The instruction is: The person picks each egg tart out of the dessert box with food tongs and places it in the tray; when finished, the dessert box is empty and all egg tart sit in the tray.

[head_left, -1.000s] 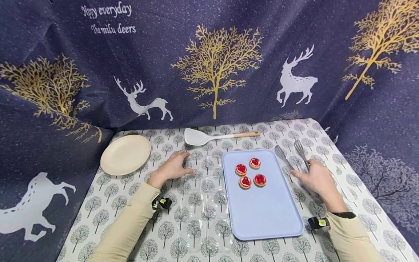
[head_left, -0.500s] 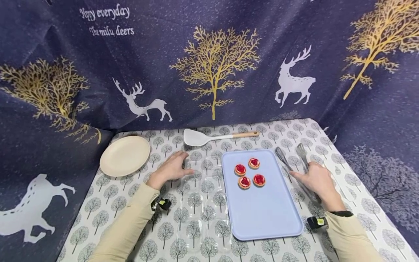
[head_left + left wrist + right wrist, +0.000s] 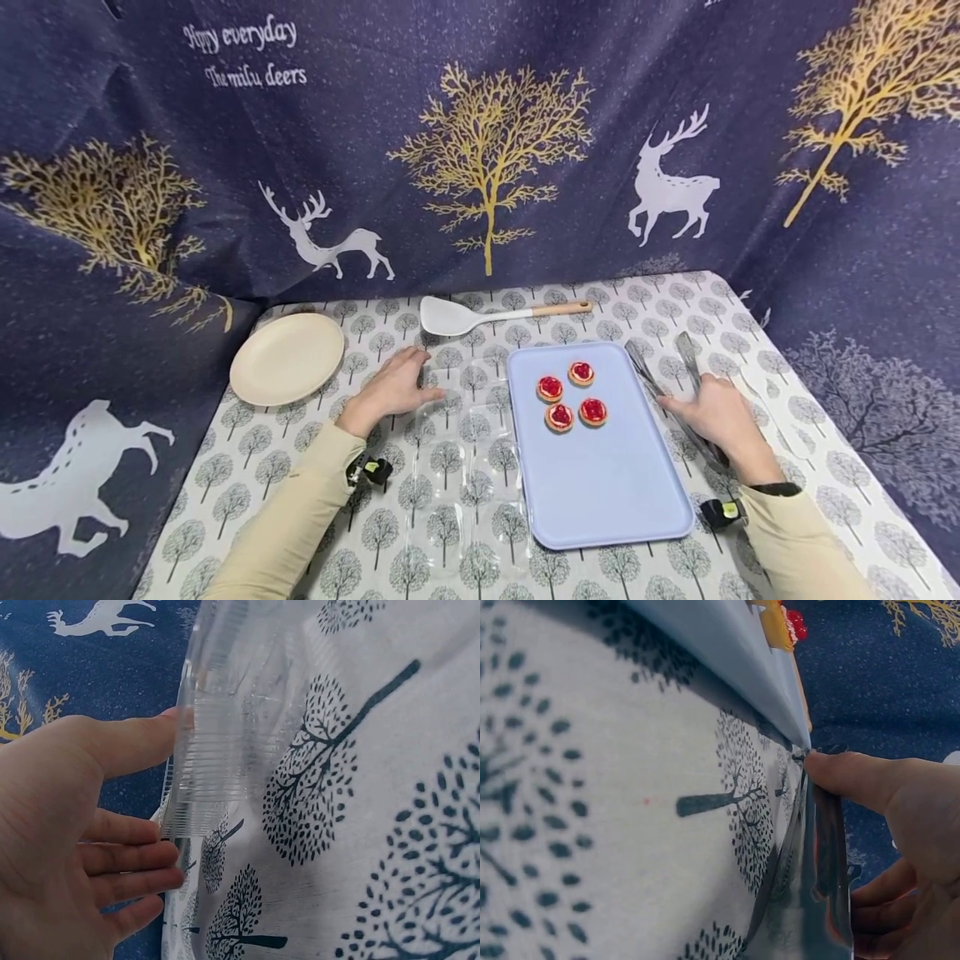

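Note:
In the head view my left hand (image 3: 395, 385) rests near the far left corner of a clear plastic tray (image 3: 468, 467) with several compartments. The left wrist view has the left thumb at the ridged wall of the plastic tray (image 3: 217, 750), the other fingers extended and loose. My right hand (image 3: 723, 421) holds metal tongs (image 3: 693, 437) just right of a light blue tray (image 3: 607, 492); thumb on one arm, fingers about the other. The tongs' tips are spread apart with nothing between them. Several berry tarts (image 3: 592, 412) sit on the blue tray's far half.
A cream plate (image 3: 287, 358) lies at the far left. Along the back edge is a white spatula (image 3: 450, 317) with a wooden handle. A dark blue printed cloth (image 3: 360, 125) hangs behind the table. Right of the right hand lies a thin clear item, hard to make out.
The right hand and tongs have shifted slightly toward me and to the left, and the tongs have turned a little. My left hand and the tarts have stayed put.

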Available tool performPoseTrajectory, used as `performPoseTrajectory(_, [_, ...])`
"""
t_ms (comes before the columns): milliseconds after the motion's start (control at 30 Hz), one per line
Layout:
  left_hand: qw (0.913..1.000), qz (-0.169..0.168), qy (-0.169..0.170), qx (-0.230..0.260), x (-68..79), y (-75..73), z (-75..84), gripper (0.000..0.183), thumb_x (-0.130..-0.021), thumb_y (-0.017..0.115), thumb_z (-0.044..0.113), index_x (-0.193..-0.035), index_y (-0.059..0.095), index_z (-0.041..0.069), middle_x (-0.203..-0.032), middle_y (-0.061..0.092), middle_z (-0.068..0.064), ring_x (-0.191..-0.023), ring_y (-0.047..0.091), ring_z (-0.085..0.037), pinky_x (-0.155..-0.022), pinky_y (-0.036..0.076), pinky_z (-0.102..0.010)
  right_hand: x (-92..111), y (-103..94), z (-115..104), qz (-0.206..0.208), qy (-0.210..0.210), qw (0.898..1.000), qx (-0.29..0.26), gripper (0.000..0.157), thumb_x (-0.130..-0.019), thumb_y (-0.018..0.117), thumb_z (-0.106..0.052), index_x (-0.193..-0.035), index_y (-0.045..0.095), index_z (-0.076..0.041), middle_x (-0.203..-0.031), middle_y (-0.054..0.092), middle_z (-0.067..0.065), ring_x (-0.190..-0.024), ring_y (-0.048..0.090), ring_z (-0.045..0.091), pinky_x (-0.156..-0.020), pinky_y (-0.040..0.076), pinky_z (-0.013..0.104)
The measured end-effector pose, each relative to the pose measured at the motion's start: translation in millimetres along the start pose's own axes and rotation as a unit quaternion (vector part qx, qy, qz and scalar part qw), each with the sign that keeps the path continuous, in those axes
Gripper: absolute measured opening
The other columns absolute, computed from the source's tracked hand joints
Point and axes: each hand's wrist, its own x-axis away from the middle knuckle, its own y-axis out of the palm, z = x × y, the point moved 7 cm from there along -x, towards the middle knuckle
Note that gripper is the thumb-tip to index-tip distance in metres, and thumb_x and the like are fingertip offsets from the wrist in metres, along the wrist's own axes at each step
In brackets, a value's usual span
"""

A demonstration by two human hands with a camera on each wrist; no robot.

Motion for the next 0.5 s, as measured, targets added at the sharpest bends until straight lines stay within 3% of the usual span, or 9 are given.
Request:
performPoseTrajectory(133, [1.0000,0.000,-0.001,-0.004,1.0,-1.1,-0.1,0.089,-0.081,0.073,0.052,-0.145,0.039,0.001,-0.153,0.032,-0.027,-0.141,0.031,-0.043,-0.116,0.026,-0.059,1,2.4,0,-0.023,-0.004,1.000,0.001,0.077,-0.079,0.067,-0.066,-0.087,0.055,0.010,-0.072,0.056,0.024,-0.062,0.057,0.035,-0.054,0.051,0.050])
performPoseTrajectory(233, [1.0000,0.000,0.000,0.000,1.4,-1.9,0.5,0.089,-0.081,0.073,0.051,-0.146,0.038,0.001,-0.154,0.029,-0.028,-0.142,0.029,-0.044,-0.116,0.025,-0.059,3,1.0,0,-0.035,0.002,0.999,0.016,0.092,-0.082,0.060,-0.070,-0.101,0.052,0.019,-0.084,0.054,0.036,-0.069,0.057,0.044,-0.055,0.052,0.053])
performPoseTrajectory(367, [1.0000,0.002,0.002,-0.002,2.7,-3.3,0.4,0.089,-0.082,0.072,0.052,-0.147,0.037,0.002,-0.154,0.030,-0.027,-0.141,0.030,-0.044,-0.116,0.026,-0.060,5,-9.0,-9,0.010,-0.001,0.999,0.033,0.107,-0.086,0.054,-0.070,-0.128,0.036,0.027,-0.114,0.041,0.053,-0.097,0.046,0.063,-0.073,0.046,0.071])
performPoseTrajectory(433, [0.9999,0.009,0.006,-0.003,3.5,-5.1,1.1,0.089,-0.082,0.072,0.053,-0.147,0.037,0.003,-0.152,0.034,-0.025,-0.139,0.034,-0.043,-0.115,0.028,-0.061,5,-15.7,-21,0.044,-0.019,0.998,0.027,0.104,-0.088,0.053,-0.067,-0.134,0.034,0.024,-0.125,0.037,0.051,-0.110,0.038,0.066,-0.084,0.038,0.076])
performPoseTrajectory(500, [0.9997,0.017,0.017,-0.005,5.0,-7.6,2.5,0.088,-0.082,0.071,0.053,-0.147,0.038,0.004,-0.149,0.038,-0.023,-0.136,0.039,-0.042,-0.114,0.030,-0.061,4,-21.5,-38,0.073,-0.066,0.995,0.003,0.095,-0.090,0.056,-0.060,-0.136,0.036,0.021,-0.131,0.037,0.047,-0.117,0.036,0.064,-0.093,0.034,0.076])
